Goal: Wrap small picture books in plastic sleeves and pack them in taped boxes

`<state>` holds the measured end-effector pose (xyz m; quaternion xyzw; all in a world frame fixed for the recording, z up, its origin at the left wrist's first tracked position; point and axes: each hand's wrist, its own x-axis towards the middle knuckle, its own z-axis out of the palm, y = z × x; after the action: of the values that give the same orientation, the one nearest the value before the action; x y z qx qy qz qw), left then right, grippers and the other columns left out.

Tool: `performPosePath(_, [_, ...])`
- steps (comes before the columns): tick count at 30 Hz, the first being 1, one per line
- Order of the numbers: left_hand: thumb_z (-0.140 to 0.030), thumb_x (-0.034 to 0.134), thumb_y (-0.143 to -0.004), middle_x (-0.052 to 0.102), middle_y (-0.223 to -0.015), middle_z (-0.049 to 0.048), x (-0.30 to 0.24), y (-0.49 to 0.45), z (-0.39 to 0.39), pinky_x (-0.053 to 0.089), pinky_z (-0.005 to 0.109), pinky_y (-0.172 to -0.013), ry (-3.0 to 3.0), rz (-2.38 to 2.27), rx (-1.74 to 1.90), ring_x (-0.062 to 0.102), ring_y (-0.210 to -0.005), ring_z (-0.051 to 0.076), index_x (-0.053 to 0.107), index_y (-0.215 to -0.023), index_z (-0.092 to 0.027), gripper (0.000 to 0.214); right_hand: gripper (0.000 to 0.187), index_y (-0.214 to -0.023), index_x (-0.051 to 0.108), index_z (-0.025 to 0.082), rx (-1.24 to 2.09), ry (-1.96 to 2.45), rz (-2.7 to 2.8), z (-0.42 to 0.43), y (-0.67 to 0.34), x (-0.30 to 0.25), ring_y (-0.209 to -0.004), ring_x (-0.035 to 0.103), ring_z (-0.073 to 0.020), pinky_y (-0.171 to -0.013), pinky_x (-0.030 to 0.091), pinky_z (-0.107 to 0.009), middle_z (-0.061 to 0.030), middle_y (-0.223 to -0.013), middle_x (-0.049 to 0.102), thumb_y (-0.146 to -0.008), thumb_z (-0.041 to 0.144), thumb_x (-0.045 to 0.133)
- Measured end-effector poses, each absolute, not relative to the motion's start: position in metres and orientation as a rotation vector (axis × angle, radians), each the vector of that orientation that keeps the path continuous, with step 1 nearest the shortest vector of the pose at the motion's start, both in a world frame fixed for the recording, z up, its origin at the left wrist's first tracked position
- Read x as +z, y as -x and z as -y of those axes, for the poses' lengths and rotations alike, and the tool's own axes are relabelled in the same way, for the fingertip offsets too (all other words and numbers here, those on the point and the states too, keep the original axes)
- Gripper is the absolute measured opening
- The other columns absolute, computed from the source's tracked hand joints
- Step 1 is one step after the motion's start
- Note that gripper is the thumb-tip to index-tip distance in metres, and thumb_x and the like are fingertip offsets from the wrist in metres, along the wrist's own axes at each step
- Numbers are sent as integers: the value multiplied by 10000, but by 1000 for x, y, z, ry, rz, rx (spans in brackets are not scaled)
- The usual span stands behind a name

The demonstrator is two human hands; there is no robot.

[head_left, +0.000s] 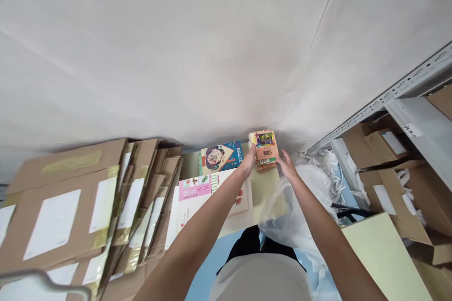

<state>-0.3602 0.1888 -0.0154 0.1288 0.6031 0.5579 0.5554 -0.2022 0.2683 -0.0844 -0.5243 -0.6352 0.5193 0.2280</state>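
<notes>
A stack of small books [265, 143], with a peach-coloured cover on top, sits at the back of the narrow table against the wall. My left hand [250, 160] grips its left edge, the fingertips partly hidden by the stack. At the lower right corner of the stack is my right hand [286, 164], fingers apart; contact with the books is hard to make out. Left of the stack lies a blue book [221, 156] with an illustrated cover. In front of that one, a white and pink book [197, 197] lies partly under my left forearm.
Flattened cardboard boxes [67, 197] lean in a row on the left. Clear plastic wrap [300, 197] bunches beside my right forearm. A metal shelf [374, 99] holding open cartons [399, 202] stands at right, with a pale yellow board [384, 258] below.
</notes>
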Motion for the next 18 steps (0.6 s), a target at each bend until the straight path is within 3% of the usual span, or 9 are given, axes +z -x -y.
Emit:
performPosePath(10, [-701, 215, -905, 675, -1249, 82, -20, 364, -196, 393, 411, -1104, -380, -1336, 1253, 579, -1241, 267, 695, -1125, -176, 744, 594, -1125, 705, 228, 1481, 1240, 1758, -266, 210, -80, -1392, 389, -291, -1138, 301, -448, -79, -1352, 600, -785, 694, 562])
performPosePath(18, [-757, 361, -834, 670, -1249, 141, -11, 344, -186, 404, 398, -1070, -430, -1566, 1199, 592, -1215, 289, 664, -1193, -133, 782, 535, -1141, 644, 214, 1541, 1273, 1514, -252, 195, -74, -1207, 551, -275, -1027, 427, -434, -96, -1262, 635, -726, 548, 693])
